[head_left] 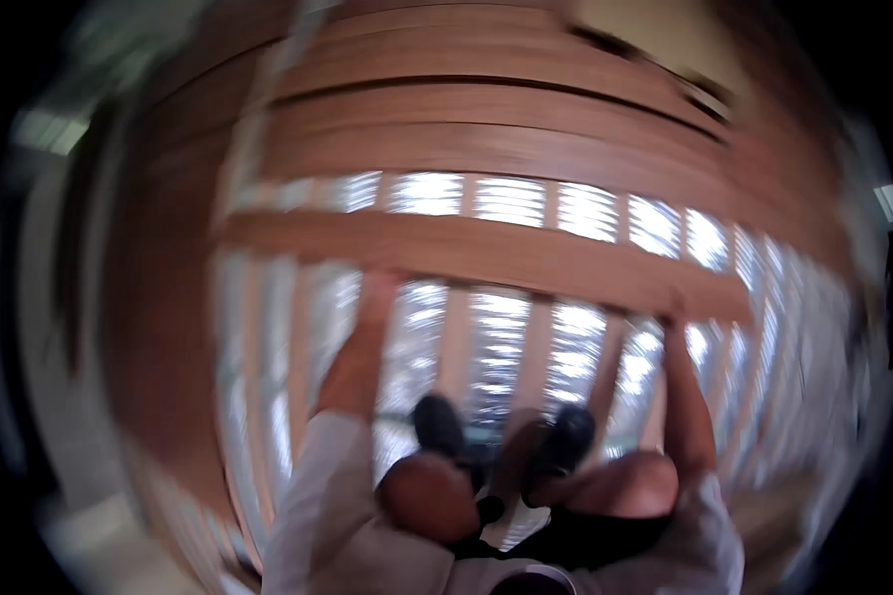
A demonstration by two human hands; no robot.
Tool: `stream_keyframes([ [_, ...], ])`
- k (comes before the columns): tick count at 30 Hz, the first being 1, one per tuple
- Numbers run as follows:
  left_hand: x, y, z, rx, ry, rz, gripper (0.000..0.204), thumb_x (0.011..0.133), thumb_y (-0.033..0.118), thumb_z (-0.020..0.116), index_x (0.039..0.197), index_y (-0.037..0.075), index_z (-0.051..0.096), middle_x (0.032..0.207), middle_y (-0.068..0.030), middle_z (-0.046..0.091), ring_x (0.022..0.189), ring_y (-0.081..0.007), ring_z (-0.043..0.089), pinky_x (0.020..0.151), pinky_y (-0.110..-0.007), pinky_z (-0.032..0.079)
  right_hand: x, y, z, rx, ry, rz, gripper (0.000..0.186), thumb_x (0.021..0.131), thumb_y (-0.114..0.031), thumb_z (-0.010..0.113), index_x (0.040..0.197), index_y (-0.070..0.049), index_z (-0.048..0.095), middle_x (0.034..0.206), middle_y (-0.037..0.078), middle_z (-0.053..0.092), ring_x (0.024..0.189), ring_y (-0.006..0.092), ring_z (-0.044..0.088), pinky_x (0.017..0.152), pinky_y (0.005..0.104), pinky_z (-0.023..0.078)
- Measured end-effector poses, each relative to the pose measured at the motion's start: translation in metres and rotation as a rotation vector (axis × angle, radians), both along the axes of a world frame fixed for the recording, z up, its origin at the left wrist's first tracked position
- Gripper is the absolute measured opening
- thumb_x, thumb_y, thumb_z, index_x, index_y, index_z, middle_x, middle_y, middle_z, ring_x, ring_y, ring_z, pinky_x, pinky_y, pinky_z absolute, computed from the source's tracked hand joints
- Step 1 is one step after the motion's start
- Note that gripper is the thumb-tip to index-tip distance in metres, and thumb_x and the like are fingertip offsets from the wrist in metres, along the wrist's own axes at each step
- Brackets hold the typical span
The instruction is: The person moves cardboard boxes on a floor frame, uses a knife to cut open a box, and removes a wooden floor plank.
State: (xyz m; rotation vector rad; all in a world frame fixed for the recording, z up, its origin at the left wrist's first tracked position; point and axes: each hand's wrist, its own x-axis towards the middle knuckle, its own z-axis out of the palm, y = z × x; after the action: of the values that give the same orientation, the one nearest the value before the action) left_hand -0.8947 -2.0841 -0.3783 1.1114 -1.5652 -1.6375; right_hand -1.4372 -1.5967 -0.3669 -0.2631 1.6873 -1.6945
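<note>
The whole picture is smeared by motion. Both my arms stretch forward to a broad horizontal wooden rail of a slatted wooden frame. My left hand meets the rail's lower edge left of centre. My right hand meets it further right. The blur hides the fingers of both hands, so I cannot tell whether they grip the rail or only rest against it. White sleeves cover my upper arms. My bare knees and black shoes show between the arms.
Thin upright wooden slats divide bright panes below and above the rail. Wide brown wooden boards run across the top. A pale wall or post stands at the left, and pale floor lies at the lower left.
</note>
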Motion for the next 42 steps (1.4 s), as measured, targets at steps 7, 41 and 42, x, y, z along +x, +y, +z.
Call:
stream_keyframes([
  [7, -0.112, -0.003, -0.038, 0.797, 0.502, 0.336, 0.049, 0.09, 0.018, 0.069, 0.133, 0.004, 0.051, 0.132, -0.0114, 0.059, 0.123, -0.0283, 0.054, 0.104, -0.043, 0.047, -0.026, -0.047, -0.004, -0.057, -0.326, -0.682, 0.039, 0.09, -0.022, 0.069, 0.123, -0.008, 0.055, 0.115, 0.009, 0.064, 0.103, 0.0248, 0.063, 0.079, 0.0397, 0.057],
  [41, -0.025, 0.093, 0.037, 0.597, 0.498, 0.385, 0.043, 0.093, 0.012, 0.065, 0.132, 0.003, 0.049, 0.125, -0.0118, 0.061, 0.114, -0.0257, 0.061, 0.096, -0.039, 0.052, 0.059, 0.041, -0.005, -0.189, -0.643, -0.419, 0.046, 0.092, -0.016, 0.068, 0.131, 0.0, 0.052, 0.135, 0.013, 0.054, 0.127, 0.0253, 0.051, 0.11, 0.0384, 0.043],
  [42, 0.004, 0.088, 0.01, 0.633, 0.436, 0.325, 0.043, 0.095, 0.017, 0.062, 0.133, 0.002, 0.049, 0.125, -0.012, 0.062, 0.114, -0.0257, 0.061, 0.096, -0.04, 0.052, 0.06, 0.043, -0.015, -0.182, -0.624, -0.376, 0.046, 0.092, -0.016, 0.069, 0.131, 0.002, 0.052, 0.133, 0.014, 0.054, 0.125, 0.0258, 0.053, 0.11, 0.0378, 0.044],
])
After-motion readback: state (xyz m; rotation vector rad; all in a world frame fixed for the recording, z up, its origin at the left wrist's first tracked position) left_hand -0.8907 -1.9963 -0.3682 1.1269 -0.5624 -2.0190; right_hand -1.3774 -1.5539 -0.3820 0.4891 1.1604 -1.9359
